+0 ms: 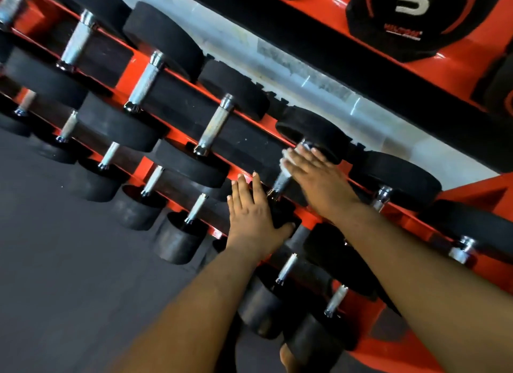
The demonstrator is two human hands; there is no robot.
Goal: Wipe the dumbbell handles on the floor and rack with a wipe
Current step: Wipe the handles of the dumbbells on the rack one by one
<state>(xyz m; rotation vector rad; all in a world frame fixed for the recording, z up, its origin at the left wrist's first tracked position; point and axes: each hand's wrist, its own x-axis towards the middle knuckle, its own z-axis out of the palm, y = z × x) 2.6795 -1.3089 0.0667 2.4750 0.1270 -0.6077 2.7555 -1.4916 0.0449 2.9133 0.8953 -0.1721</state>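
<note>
White wipe (288, 157) under flat right hand (313, 175) on dumbbell handle (280, 181); left hand (254, 206) flat, holding nothing.

Bright knurled chrome-metal dumbbell handles (145, 80) are glinting between smooth collars, set into matt black rubber dumbbell heads (163, 38). The glossy orange-red painted metal rack (458, 59) is shining. A thin white cloth-like wipe (290, 157) is looking soft. The dark grey floor (61, 261) is showing matt and finely textured.
</note>
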